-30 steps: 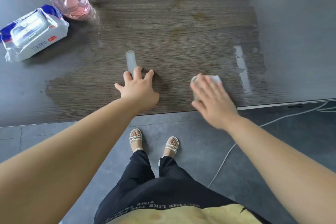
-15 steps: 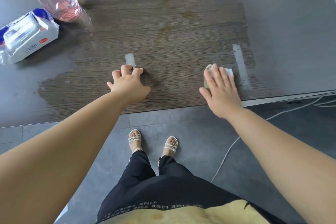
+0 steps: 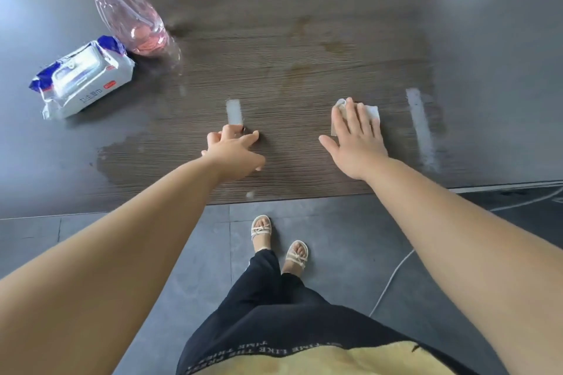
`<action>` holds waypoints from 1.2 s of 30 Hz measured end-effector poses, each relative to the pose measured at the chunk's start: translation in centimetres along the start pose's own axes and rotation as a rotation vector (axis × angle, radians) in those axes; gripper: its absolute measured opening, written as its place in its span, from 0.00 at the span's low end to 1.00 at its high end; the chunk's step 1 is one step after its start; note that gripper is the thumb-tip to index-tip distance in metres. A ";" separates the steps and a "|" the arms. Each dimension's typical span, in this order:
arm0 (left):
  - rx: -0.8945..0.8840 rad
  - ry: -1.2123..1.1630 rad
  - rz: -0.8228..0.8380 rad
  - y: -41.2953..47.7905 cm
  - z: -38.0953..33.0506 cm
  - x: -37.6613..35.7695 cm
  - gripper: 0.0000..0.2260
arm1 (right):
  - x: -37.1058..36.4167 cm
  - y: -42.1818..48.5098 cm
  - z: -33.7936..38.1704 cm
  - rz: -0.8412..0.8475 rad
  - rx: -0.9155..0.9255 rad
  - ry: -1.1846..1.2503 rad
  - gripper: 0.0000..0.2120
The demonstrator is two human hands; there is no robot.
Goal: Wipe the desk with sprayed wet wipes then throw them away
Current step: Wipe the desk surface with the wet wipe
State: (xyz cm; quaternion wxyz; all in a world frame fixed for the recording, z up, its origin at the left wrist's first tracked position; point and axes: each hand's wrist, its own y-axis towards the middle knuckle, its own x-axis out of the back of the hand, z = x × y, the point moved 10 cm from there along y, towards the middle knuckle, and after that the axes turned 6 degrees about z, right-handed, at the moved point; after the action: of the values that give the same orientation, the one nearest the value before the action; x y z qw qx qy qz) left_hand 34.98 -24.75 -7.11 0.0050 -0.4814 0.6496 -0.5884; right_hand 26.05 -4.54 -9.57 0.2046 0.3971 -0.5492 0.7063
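Note:
The dark wood-grain desk (image 3: 304, 39) fills the upper view, with a wet, darker patch across its middle. My right hand (image 3: 355, 138) lies flat with straight fingers on a white wet wipe (image 3: 372, 113) and presses it onto the desk near the front edge. Only the wipe's far corners show past my fingers. My left hand (image 3: 234, 152) rests on the desk to the left, with its fingers spread on the surface and nothing in it.
A clear spray bottle (image 3: 131, 18) with pink liquid and an orange collar stands at the back left. A white and blue pack of wet wipes (image 3: 83, 77) lies beside it. Two pale strips (image 3: 422, 128) mark the desk. A white cable (image 3: 393, 277) runs over the grey floor tiles.
My right hand has slid the wipe rightward, then back to the left and slightly further onto the desk. My left hand stays propped in about the same spot. The view has tilted.

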 end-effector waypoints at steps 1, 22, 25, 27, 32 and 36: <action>-0.004 -0.018 0.003 0.0 0.0 0.1 0.30 | 0.5 0.8 1.0 -0.018 -0.047 0.018 0.32; 0.044 0.287 -0.150 4.4 2.0 9.5 0.52 | 2.0 2.6 11.5 -0.013 0.371 -0.156 0.32; 0.059 0.326 -0.151 4.7 2.2 9.2 0.53 | 3.3 3.9 6.5 -0.035 0.257 -0.102 0.30; 0.065 0.326 -0.137 4.8 2.1 9.0 0.53 | 5.0 6.2 2.8 -0.037 0.020 0.038 0.29; 0.071 0.313 -0.131 5.1 2.3 9.0 0.51 | 6.0 8.5 7.7 -0.105 -0.092 0.096 0.31; 0.061 0.322 -0.120 5.2 2.2 9.1 0.51 | 3.2 4.7 13.3 -0.095 0.364 -0.120 0.35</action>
State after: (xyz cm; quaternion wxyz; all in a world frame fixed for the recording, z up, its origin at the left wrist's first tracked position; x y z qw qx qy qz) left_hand 28.13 -32.95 -6.68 -0.1199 -0.4185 0.5937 -0.6768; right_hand 25.18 -18.96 -8.85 0.1293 0.4944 -0.4041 0.7586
